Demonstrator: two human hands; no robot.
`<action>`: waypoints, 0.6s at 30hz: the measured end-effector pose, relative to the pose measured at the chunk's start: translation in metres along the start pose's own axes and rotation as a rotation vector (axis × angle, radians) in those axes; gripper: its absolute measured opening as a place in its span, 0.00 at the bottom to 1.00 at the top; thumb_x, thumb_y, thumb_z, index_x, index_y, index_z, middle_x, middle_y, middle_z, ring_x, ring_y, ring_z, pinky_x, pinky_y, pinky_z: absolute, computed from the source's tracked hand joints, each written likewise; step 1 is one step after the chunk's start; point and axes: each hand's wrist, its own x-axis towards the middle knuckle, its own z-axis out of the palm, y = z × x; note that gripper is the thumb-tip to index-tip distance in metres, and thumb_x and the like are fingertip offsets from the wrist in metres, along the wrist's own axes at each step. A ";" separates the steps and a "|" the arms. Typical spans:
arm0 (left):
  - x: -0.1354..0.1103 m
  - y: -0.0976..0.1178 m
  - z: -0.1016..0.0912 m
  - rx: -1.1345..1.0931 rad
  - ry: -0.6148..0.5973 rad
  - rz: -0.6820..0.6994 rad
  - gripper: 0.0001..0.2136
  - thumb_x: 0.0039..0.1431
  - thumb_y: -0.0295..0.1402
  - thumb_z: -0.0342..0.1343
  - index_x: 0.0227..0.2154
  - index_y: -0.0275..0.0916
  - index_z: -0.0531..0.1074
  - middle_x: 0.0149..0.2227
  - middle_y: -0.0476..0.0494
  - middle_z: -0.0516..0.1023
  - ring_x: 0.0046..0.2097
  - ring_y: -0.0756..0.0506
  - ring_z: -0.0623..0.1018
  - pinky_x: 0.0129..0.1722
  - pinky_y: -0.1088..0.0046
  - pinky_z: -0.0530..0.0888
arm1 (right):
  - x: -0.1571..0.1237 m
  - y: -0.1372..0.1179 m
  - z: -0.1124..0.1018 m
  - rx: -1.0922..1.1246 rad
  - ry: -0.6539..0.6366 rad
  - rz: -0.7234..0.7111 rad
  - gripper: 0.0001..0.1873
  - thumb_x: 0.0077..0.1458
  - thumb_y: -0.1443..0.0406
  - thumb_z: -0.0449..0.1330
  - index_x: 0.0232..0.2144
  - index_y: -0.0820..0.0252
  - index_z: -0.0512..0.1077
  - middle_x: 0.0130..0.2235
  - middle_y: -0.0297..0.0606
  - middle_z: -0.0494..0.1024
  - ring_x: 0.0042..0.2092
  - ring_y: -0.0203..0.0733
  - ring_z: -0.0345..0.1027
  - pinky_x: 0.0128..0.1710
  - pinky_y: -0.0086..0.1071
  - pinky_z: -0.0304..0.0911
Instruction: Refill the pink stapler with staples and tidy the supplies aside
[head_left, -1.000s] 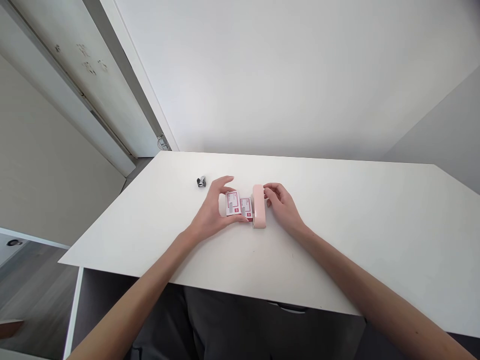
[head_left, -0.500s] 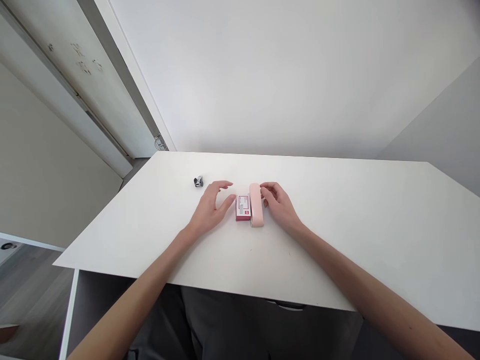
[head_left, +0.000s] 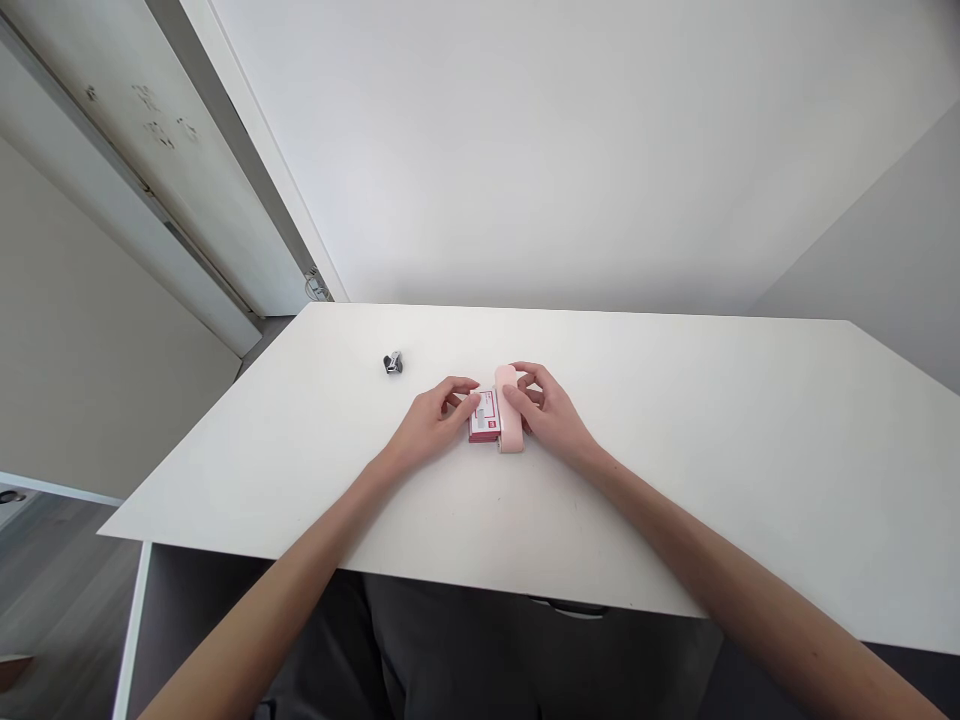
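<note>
A pink stapler (head_left: 508,420) lies on the white table (head_left: 675,470), near its middle. A small red and white box (head_left: 485,417) lies flat against the stapler's left side. My left hand (head_left: 435,420) rests on the table with its fingertips curled onto the box's left edge. My right hand (head_left: 544,410) is wrapped over the stapler's far end, thumb and fingers pinching it.
A small black and silver binder clip (head_left: 392,364) sits on the table to the far left of my hands. The table stands against a white wall. A door and its frame (head_left: 202,190) are at the left. Dark floor (head_left: 52,580) shows beyond the table's left edge.
The second box that my left hand held a second ago is out of sight. My left hand came back to the remaining box, and my right hand closed over the stapler.
</note>
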 end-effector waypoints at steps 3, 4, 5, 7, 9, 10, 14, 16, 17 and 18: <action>-0.001 -0.001 -0.001 -0.007 -0.018 0.004 0.22 0.71 0.55 0.52 0.56 0.46 0.75 0.47 0.46 0.85 0.43 0.43 0.81 0.43 0.65 0.77 | -0.001 -0.001 0.000 0.019 -0.010 0.012 0.28 0.62 0.44 0.64 0.57 0.49 0.68 0.44 0.33 0.67 0.39 0.42 0.74 0.29 0.33 0.68; -0.001 -0.002 -0.001 -0.010 -0.018 0.006 0.22 0.71 0.55 0.52 0.56 0.46 0.75 0.47 0.46 0.85 0.43 0.42 0.82 0.43 0.64 0.77 | -0.001 -0.001 0.000 0.027 -0.012 0.015 0.28 0.62 0.44 0.64 0.57 0.49 0.68 0.44 0.34 0.68 0.39 0.42 0.74 0.29 0.33 0.68; -0.001 -0.003 -0.001 -0.013 -0.014 0.010 0.22 0.71 0.55 0.52 0.56 0.46 0.74 0.47 0.46 0.85 0.44 0.42 0.82 0.44 0.64 0.77 | -0.002 -0.002 0.000 0.035 -0.014 0.016 0.28 0.61 0.44 0.64 0.57 0.49 0.68 0.44 0.34 0.68 0.39 0.42 0.74 0.28 0.33 0.69; -0.002 -0.004 -0.001 -0.020 -0.004 0.023 0.22 0.71 0.54 0.52 0.56 0.46 0.74 0.47 0.45 0.85 0.44 0.42 0.82 0.46 0.62 0.78 | -0.002 -0.002 0.000 0.049 -0.017 0.016 0.28 0.61 0.44 0.64 0.57 0.49 0.68 0.44 0.34 0.68 0.38 0.42 0.74 0.28 0.33 0.69; -0.002 -0.006 0.000 -0.029 0.000 0.040 0.21 0.72 0.53 0.52 0.57 0.46 0.73 0.48 0.45 0.85 0.45 0.42 0.83 0.47 0.61 0.78 | -0.003 -0.003 0.000 0.054 -0.019 0.016 0.28 0.61 0.44 0.65 0.56 0.49 0.68 0.44 0.33 0.68 0.37 0.42 0.74 0.27 0.33 0.69; -0.002 -0.006 0.000 -0.035 -0.002 0.050 0.21 0.72 0.52 0.52 0.57 0.46 0.73 0.49 0.44 0.85 0.45 0.42 0.83 0.48 0.61 0.79 | -0.003 -0.003 0.000 0.052 -0.020 0.017 0.28 0.60 0.44 0.65 0.56 0.49 0.68 0.44 0.33 0.68 0.37 0.42 0.74 0.27 0.33 0.69; 0.000 -0.011 0.000 -0.002 0.046 0.106 0.19 0.74 0.50 0.48 0.56 0.45 0.72 0.53 0.43 0.82 0.44 0.43 0.81 0.48 0.62 0.79 | -0.002 -0.001 0.000 0.054 -0.019 0.019 0.28 0.60 0.44 0.65 0.56 0.49 0.68 0.43 0.33 0.68 0.37 0.41 0.73 0.27 0.33 0.69; 0.004 -0.018 -0.004 0.110 0.197 0.164 0.17 0.75 0.47 0.48 0.54 0.44 0.73 0.53 0.41 0.80 0.46 0.42 0.79 0.51 0.59 0.77 | -0.001 0.000 0.000 0.065 -0.019 0.023 0.27 0.61 0.45 0.65 0.56 0.49 0.68 0.44 0.33 0.68 0.37 0.40 0.73 0.27 0.33 0.68; 0.007 -0.023 -0.008 0.193 0.304 0.196 0.16 0.74 0.46 0.48 0.53 0.44 0.73 0.53 0.40 0.79 0.48 0.41 0.78 0.54 0.56 0.76 | -0.001 0.000 0.000 0.070 -0.019 0.025 0.27 0.61 0.45 0.65 0.56 0.49 0.69 0.44 0.33 0.68 0.37 0.40 0.72 0.27 0.33 0.68; 0.010 -0.028 -0.013 0.287 0.415 0.222 0.14 0.73 0.43 0.50 0.53 0.43 0.73 0.55 0.37 0.77 0.52 0.38 0.76 0.59 0.53 0.73 | -0.001 0.001 0.000 0.074 -0.019 0.027 0.27 0.61 0.45 0.65 0.56 0.49 0.69 0.44 0.33 0.68 0.37 0.40 0.72 0.27 0.32 0.68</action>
